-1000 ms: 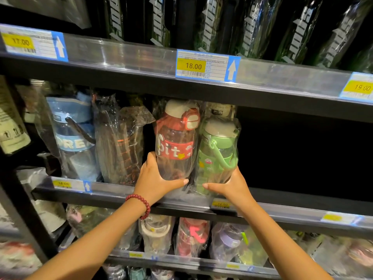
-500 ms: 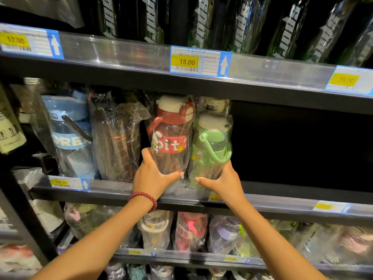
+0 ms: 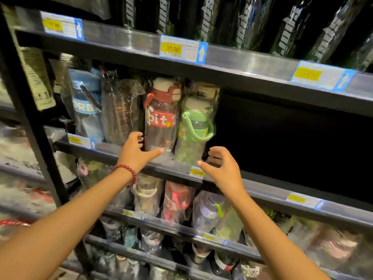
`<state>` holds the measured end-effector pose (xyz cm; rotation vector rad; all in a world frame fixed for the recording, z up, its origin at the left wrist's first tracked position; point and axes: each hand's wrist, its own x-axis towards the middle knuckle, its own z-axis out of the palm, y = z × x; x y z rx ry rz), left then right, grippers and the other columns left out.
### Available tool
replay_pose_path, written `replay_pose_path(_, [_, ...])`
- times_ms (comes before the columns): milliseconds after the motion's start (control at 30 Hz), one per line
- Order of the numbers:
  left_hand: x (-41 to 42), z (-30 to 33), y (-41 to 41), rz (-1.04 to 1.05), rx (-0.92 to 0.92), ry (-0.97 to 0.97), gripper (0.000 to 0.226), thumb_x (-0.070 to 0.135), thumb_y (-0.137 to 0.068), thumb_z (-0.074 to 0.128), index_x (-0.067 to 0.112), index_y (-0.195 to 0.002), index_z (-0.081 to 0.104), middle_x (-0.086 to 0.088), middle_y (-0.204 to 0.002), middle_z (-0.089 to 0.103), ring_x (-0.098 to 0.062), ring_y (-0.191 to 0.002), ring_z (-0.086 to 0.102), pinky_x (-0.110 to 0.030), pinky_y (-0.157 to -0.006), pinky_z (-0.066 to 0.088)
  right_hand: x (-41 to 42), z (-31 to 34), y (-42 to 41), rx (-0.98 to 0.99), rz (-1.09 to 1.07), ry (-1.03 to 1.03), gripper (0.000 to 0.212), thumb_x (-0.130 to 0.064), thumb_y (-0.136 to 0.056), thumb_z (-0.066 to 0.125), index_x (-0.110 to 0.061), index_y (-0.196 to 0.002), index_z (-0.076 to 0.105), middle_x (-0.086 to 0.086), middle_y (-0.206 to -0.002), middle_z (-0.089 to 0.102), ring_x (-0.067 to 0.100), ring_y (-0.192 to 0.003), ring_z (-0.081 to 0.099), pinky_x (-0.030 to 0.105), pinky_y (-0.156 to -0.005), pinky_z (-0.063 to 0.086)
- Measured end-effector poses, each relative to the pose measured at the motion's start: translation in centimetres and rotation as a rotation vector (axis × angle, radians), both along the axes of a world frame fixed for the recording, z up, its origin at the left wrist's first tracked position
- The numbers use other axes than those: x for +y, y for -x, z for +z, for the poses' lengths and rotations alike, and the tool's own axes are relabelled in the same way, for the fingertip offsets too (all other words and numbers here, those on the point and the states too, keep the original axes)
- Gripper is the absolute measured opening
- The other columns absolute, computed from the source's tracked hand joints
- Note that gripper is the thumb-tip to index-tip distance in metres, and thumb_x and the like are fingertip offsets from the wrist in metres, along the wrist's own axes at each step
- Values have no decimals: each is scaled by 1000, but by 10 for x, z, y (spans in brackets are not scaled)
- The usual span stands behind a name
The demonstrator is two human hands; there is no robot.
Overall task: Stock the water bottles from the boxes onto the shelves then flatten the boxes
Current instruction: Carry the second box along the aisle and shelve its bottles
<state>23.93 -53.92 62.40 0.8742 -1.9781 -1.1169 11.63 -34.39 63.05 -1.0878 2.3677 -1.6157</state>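
A red-capped bottle [image 3: 161, 126] and a green-capped bottle [image 3: 194, 130], both in clear plastic wrap, stand upright side by side on the middle shelf [image 3: 262, 191]. My left hand [image 3: 135, 153] is just left of the red bottle's base, fingers loosely spread and off it, with the thumb tip near the wrap. In front of the green bottle's lower right, my right hand [image 3: 221, 169] hovers with relaxed curved fingers and holds nothing. No boxes are in view.
Left of the red bottle stand a dark wrapped bottle [image 3: 121, 112] and a blue one [image 3: 86, 106]. The shelf's right part [image 3: 282, 142] is dark. Above is a shelf of dark bottles [image 3: 248, 21]; below are shelves of several wrapped bottles [image 3: 177, 201].
Both hands have let go of the two bottles and pulled back a little toward me. The bottles stay standing on the shelf. The camera has shifted slightly.
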Motion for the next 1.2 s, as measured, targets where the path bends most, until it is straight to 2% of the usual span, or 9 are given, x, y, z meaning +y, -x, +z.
replay_pose_path(100, [20, -18, -32, 76, 45, -113, 80, 24, -72, 80, 6, -136, 37, -12, -136, 47, -23, -122, 49, -33, -99, 42, 6, -8, -21, -41, 143, 18, 43, -19, -77, 77, -15, -112, 54, -5, -107, 57, 10, -95, 58, 8, -72, 43])
replay_pose_path(267, [47, -75, -114, 204, -33, -320, 75, 19, -74, 78, 5, -136, 37, -10, -127, 50, -24, -115, 52, -33, -96, 44, -16, -56, -70, -154, 403, -155, 44, -16, -77, 78, -15, -113, 52, 1, -108, 57, 17, -99, 57, 34, -90, 49])
replay_pose_path(533, [87, -155, -263, 524, -242, -540, 68, 25, -78, 74, 3, -134, 43, -12, -131, 52, -30, -121, 50, -32, -98, 38, -65, -138, -182, -328, 710, -445, 44, -18, -82, 74, -12, -118, 48, 9, -119, 54, 22, -99, 58, 38, -87, 50])
replay_pose_path(700, [84, -190, -346, 669, -154, -647, 101, 53, -48, 79, 8, -131, 45, -17, -128, 54, -32, -117, 52, -41, -100, 44, -103, -169, -256, -324, 866, -589, 44, -20, -83, 73, -8, -118, 49, 10, -115, 55, 23, -102, 57, 35, -81, 49])
replay_pose_path(800, [76, -193, -385, 783, -75, -714, 48, 21, -74, 79, 11, -113, 53, -4, -99, 64, -16, -90, 60, -27, -80, 49, -132, -180, -300, -342, 964, -664, 42, -22, -81, 74, -7, -114, 50, 12, -114, 58, 27, -105, 58, 25, -76, 51])
replay_pose_path(867, [61, -206, -413, 825, -9, -748, 28, 1, -78, 72, 9, -99, 55, -3, -85, 70, -8, -73, 58, -29, -74, 49, -156, -186, -331, -420, 1008, -710, 54, -31, -68, 84, -10, -107, 54, 7, -98, 61, 23, -90, 63, 20, -66, 49])
replay_pose_path(933, [44, -222, -444, 878, 21, -808, 48, 2, -76, 73, 2, -118, 50, -17, -108, 63, -17, -89, 55, -37, -85, 47, -187, -202, -360, -420, 1037, -759, 47, -34, -61, 85, -17, -92, 54, -1, -83, 60, 18, -79, 61, 37, -77, 51])
replay_pose_path(1067, [3, -254, -499, 925, -21, -877, 65, 14, -77, 76, 6, -132, 43, -13, -122, 55, -21, -99, 53, -31, -82, 46, -245, -239, -408, -375, 1108, -863, 38, -14, -84, 69, -14, -114, 46, -9, -94, 54, 3, -82, 54, 16, -70, 46])
replay_pose_path(1200, [-33, -294, -544, 954, -90, -1021, 61, 22, -74, 78, 7, -124, 46, -11, -115, 59, -25, -99, 57, -36, -86, 50, -297, -284, -451, -308, 1096, -1005, 48, -16, -82, 72, -4, -121, 47, 6, -109, 60, 16, -94, 57, 22, -74, 45])
